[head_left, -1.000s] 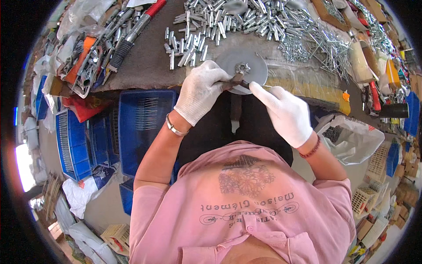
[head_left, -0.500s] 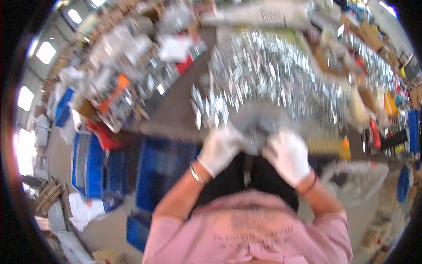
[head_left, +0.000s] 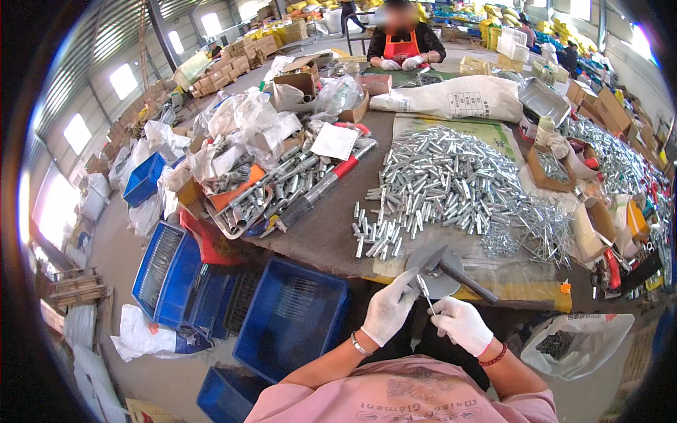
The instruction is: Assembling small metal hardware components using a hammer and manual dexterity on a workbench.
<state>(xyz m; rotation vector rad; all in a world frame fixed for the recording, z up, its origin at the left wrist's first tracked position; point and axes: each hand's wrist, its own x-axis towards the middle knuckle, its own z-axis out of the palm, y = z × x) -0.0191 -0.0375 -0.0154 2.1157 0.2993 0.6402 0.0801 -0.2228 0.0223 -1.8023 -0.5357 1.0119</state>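
Both my hands wear white gloves and meet in front of the table edge. My left hand [head_left: 389,310] pinches a short silver metal sleeve [head_left: 422,285], held tilted. Fingers of my right hand [head_left: 460,326] close on a thin metal pin [head_left: 429,303] at the sleeve's lower end; whether it sits inside the sleeve I cannot tell. Just beyond, a hammer [head_left: 471,283] lies across a round grey metal disc [head_left: 444,287]. Farther back spreads a big heap of silver sleeves [head_left: 444,180], with a pile of thin pins [head_left: 546,229] on its right.
Blue crates [head_left: 282,352] stand at lower left, one with rods. Tools and plastic bags [head_left: 243,127] crowd the table's left side. At right are a cardboard box [head_left: 550,169] and a clear bag [head_left: 582,345] of dark parts. Across the table sits a person in a red apron [head_left: 400,48].
The view has tilted up and sharpened from a blur, now showing the person opposite. My hands appear lower and closer together, with the sleeve and pin between them.
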